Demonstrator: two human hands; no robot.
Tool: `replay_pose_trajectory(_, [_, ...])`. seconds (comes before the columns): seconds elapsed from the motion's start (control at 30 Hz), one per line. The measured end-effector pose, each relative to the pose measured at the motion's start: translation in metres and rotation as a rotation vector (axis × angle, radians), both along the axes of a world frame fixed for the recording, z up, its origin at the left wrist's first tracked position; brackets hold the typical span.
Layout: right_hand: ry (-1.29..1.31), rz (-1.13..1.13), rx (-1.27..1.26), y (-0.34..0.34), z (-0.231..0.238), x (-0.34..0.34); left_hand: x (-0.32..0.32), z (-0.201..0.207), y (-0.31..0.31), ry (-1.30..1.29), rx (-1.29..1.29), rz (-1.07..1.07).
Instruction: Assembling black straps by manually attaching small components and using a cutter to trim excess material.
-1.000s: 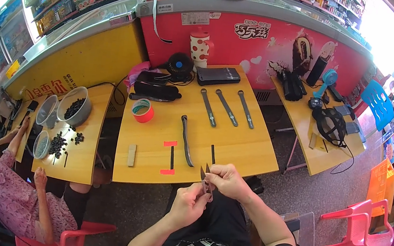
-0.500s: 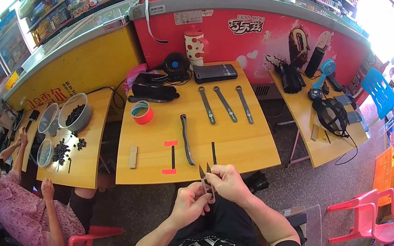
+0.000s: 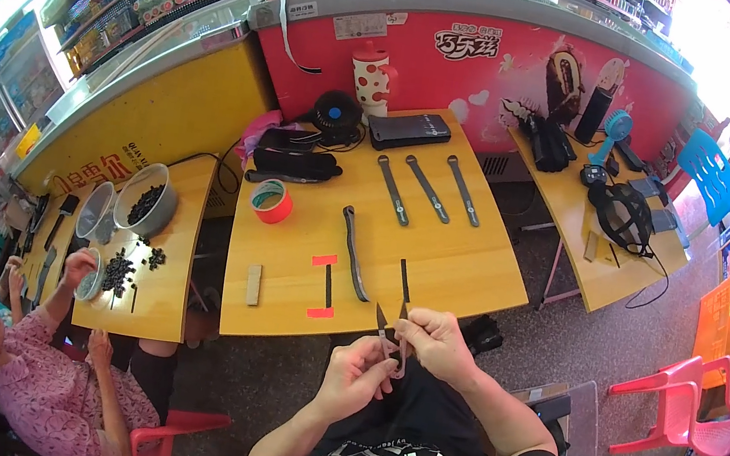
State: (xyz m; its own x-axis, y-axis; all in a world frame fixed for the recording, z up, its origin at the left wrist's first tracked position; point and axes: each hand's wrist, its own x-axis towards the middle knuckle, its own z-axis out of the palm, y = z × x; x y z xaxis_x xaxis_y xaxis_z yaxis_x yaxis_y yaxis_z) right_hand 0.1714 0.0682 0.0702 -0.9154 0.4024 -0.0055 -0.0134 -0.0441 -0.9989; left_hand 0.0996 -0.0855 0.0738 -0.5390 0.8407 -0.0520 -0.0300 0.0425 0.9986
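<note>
A pair of thread snips point(image 3: 382, 321) with dark pointed blades and a pale, clear-looking handle is held over my lap, just off the table's front edge. My left hand point(image 3: 354, 378) closes round its handle. Pinched fingers of my right hand point(image 3: 439, 344) grip the other arm, and its blade tip sticks up above them. The two blades stand apart. Beyond the tips, a short black strip point(image 3: 404, 279) lies on the yellow table point(image 3: 307, 248). A longer curved black strap point(image 3: 354, 254) is to its left. Another black strip point(image 3: 329, 286) runs between two pieces of red tape.
Three grey straps point(image 3: 428, 190), a red tape roll point(image 3: 272, 203) and a small wooden block point(image 3: 253, 285) rest on my table. At left, a person in a pink patterned top point(image 3: 53, 390) sits by bowls point(image 3: 162, 211) and small black pieces. A pink chair point(image 3: 683, 404) stands right.
The view has shifted slightly. Both my hands keep their hold on the snips, with little visible movement. The person at left has brought a hand over to the small bowl.
</note>
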Motion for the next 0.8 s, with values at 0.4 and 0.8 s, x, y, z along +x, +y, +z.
replay_pose_trajectory(0.4, [-0.007, -0.196, 0.122, -0.005, -0.002, 0.017, -0.010, -0.016, 0.002, -0.218, 0.070, 0.156])
replay_pose_trajectory(0.8, [0.006, 0.148, 0.032, 0.001, -0.003, 0.016, -0.022, -0.016, -0.018, -0.366, 0.261, 0.137])
